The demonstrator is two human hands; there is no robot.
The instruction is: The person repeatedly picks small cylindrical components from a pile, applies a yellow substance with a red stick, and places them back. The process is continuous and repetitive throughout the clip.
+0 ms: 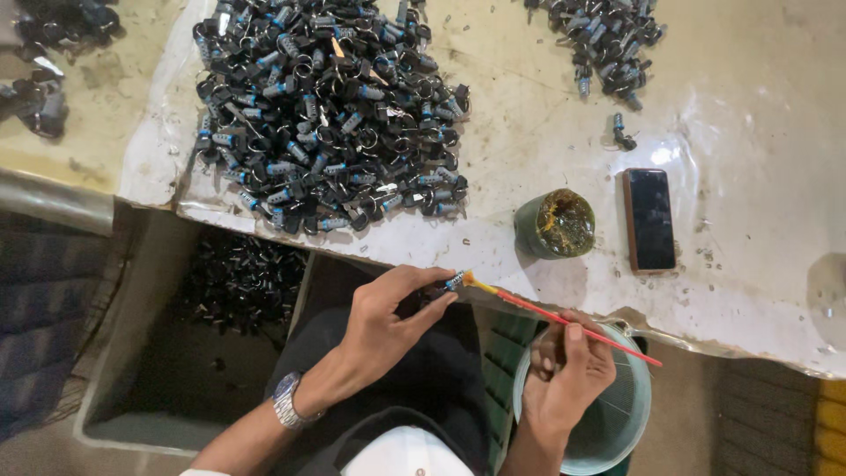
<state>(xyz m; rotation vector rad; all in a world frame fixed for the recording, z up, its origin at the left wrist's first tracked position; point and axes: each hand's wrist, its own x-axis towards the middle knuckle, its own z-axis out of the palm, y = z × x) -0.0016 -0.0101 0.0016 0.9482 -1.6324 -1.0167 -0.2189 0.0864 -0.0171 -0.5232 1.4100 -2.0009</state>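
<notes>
At 6 o'clock, left hand (383,322) pinches a small part (453,281); right hand (564,375) grips a brush (564,319), tip touching it. Grease pot (555,224) at centre; large pile (330,115) at 11 o'clock seemingly untreated, bin (238,282) below partly filled

Bare forearms, a silver wristwatch (286,398), and seemingly dark clothing below.

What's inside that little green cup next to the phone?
The green cup holds a glossy yellowish-brown paste, probably grease, filling it nearly to the rim. The paste covers the bottom, so anything under it cannot be seen. It stands beside the phone.
</notes>
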